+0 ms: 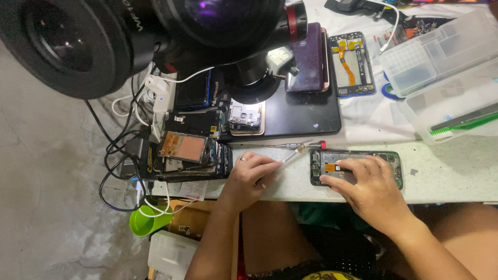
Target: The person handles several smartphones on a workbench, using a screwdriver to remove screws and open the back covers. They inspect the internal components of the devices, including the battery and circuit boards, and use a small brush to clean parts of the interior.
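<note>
Looking down from the head camera: the right hand point(371, 189) lies flat over an opened phone point(356, 167) with a green frame, fingers spread and pressing on its exposed inside, fingertips point(340, 167) near an orange flex strip. This phone rests on the pale worktop point(446, 173), close to its front edge. The left hand point(251, 173) sits just beside it on the left, fingers curled narrowly around a thin tool point(290, 155) whose tip points up and right, toward a red-capped screwdriver point(306, 146) lying on the worktop. A ring shows on one finger of this hand.

Left of this hand, a stack of dismantled phones point(192, 153) stands on the worktop corner. Behind, a black microscope base point(295, 111) carries another phone part under the lens. A second opened phone point(353, 65) with a blue frame lies further back, and clear plastic compartment boxes point(441, 57) sit at the right.
</note>
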Tool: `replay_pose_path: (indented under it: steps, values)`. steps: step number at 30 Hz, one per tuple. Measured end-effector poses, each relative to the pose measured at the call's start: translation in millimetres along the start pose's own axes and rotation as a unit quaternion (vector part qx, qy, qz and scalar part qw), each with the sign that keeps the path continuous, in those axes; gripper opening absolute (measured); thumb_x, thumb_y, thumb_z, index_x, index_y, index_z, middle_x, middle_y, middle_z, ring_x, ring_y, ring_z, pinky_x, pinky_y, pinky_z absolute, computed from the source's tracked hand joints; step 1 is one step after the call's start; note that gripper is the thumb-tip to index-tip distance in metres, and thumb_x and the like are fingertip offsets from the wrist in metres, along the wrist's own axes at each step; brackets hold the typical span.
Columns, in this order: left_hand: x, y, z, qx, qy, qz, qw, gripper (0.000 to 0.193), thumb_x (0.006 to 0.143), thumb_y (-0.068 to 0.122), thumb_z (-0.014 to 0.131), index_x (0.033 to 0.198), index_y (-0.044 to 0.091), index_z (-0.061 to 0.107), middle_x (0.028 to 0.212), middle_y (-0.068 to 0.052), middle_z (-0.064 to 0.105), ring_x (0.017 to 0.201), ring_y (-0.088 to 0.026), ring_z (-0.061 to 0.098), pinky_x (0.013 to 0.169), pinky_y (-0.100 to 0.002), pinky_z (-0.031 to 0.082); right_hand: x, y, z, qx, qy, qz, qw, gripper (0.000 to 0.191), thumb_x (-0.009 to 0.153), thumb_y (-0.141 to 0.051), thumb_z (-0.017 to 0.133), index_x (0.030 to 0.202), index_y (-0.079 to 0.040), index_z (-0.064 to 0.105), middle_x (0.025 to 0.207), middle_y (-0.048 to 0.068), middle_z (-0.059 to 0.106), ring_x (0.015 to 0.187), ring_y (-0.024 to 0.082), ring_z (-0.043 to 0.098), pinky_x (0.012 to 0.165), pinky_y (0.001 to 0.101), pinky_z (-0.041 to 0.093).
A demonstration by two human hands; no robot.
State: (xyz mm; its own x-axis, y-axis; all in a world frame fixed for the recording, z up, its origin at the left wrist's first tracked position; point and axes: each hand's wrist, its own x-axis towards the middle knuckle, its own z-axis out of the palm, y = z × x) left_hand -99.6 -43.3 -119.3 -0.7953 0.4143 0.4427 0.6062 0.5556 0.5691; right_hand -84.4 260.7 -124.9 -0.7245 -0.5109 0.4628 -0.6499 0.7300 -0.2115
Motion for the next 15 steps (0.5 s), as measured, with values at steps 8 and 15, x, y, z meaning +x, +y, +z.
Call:
replay_pose_path:
  steps: [8, 15]
  values:
    - [7.7, 16.4, 29.1, 0.158, 0.073, 0.022, 0.984, 0.031, 0.084, 0.013, 0.085, 0.113, 0.008, 0.074, 0.119, -0.011, 0.071, 0.111, -0.028, 0.063, 0.098, -0.043, 0.049, 0.3, 0.3, 0.2, 0.007, 0.007, 0.002, 1.0, 0.037, 0.08, -0.022, 0.071, 0.116, -0.031, 0.072, 0.117, 0.007, 0.06, 0.114, 0.03, 0.055, 0.105, 0.0522, 0.04]
    - [15.5, 48.0, 60.0, 0.077, 0.031, 0.037, 0.996, 0.036, 0.078, 0.017, 0.087, 0.11, 0.009, 0.073, 0.126, -0.006, 0.07, 0.116, -0.029, 0.062, 0.1, -0.043, 0.048, -0.7, -0.6, 0.7, 0.011, 0.007, 0.005, 1.0, 0.037, 0.08, -0.02, 0.072, 0.116, -0.029, 0.072, 0.117, 0.007, 0.061, 0.114, 0.03, 0.056, 0.105, 0.0522, 0.041]
